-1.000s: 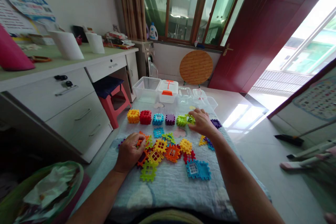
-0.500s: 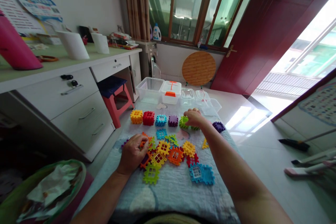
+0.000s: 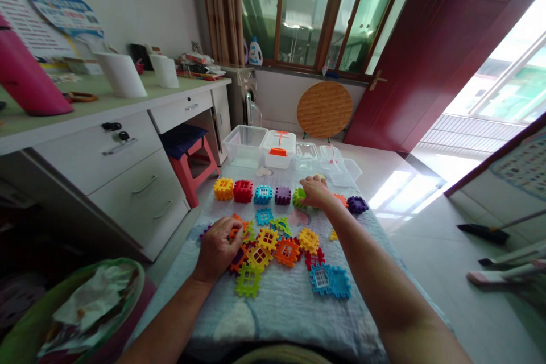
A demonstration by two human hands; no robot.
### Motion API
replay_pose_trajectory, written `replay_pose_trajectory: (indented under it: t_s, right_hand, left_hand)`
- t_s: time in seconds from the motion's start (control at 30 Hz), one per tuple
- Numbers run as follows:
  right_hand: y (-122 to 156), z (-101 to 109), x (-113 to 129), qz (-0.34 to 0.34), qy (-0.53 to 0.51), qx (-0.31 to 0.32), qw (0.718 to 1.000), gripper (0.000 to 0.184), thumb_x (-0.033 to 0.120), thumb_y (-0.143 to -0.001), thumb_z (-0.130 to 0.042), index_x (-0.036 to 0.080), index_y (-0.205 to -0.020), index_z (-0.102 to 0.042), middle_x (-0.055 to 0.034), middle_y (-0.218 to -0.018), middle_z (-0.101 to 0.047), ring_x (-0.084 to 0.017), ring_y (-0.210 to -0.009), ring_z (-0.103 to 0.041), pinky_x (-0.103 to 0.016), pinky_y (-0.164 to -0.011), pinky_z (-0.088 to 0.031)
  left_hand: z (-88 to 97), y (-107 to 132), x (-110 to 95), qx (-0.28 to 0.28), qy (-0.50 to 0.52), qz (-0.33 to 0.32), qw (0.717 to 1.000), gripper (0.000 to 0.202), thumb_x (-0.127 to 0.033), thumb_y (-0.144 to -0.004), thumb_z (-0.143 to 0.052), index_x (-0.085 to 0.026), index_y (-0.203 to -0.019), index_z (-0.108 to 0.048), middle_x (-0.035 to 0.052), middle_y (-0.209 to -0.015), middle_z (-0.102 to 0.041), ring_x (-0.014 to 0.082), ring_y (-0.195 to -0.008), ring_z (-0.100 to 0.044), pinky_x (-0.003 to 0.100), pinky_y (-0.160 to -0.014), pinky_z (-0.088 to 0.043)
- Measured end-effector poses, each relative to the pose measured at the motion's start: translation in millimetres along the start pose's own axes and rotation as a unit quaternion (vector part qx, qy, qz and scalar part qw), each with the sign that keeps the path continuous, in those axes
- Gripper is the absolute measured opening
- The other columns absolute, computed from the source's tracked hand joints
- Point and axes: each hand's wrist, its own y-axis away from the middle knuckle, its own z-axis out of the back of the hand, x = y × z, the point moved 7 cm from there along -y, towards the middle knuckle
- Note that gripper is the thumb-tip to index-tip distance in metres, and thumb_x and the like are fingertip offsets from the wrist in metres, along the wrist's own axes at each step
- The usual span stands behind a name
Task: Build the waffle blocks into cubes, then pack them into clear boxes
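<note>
Head view, right hand [image 3: 314, 192]: lay over green block [image 3: 298, 197] on the surface [image 3: 281, 313], grip hidden.
Left hand [image 3: 218, 245]: bent at orange piece [image 3: 241, 220]; clamping couldn't be told.
Lidded box [image 3: 279, 151]: stood beside open tub [image 3: 243, 156].
Bin [image 3: 147, 294]: held crumpled paper [image 3: 96, 296].

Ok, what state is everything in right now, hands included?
Left hand: curled at the loose pieces, grip unclear
Right hand: over the green stack, grip hidden
Yellow stack: upright
Large bin: open
Latched box: lid on
Drawers: shut
Red door: open
Round tabletop: on edge
Waste basket: holding rubbish
</note>
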Motion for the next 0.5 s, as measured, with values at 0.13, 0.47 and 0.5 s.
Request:
replay_pose_trajectory:
  t_s: [0.13,0.47,0.5]
  right_hand:
    - [32,18,2,0.017,-0.049,-0.056,0.997,0.045,0.035,-0.078,-0.063,0.018,-0.118,-0.057,-0.0134,-0.119,-0.059,-0.03,-0.111,-0.05,-0.038,-0.09,-0.037]
    - [113,-38,14,0.046,-0.153,0.053,0.986,0.049,0.045,-0.072,-0.068,0.015,-0.11,-0.059,-0.0111,-0.104,-0.063,-0.024,-0.094,-0.06,-0.03,-0.078,-0.042]
    - [115,-41,16,0.044,-0.154,0.05,0.986,0.05,0.045,-0.071,-0.069,0.016,-0.11,-0.059,-0.011,-0.105,-0.062,-0.024,-0.094,-0.06,-0.03,-0.078,-0.042]
  left_hand:
    - [1.0,-1,-2,-0.002,-0.004,-0.004,1.0,0.009,-0.02,-0.086,-0.053,-0.019,-0.077,-0.057,0.0021,-0.077,-0.062,0.0164,-0.075,-0.06,0.028,-0.073,-0.047]
    - [2.3,1,-5,-0.007,-0.02,-0.013,1.0,0.01,-0.02,-0.086,-0.05,-0.019,-0.079,-0.057,0.0021,-0.076,-0.062,0.0164,-0.075,-0.06,0.028,-0.074,-0.047]
    - [2.1,1,-5,-0.006,-0.021,-0.012,1.0,0.01,-0.02,-0.086,-0.05,-0.019,-0.079,-0.057,0.0022,-0.076,-0.062,0.0164,-0.075,-0.06,0.028,-0.074,-0.047]
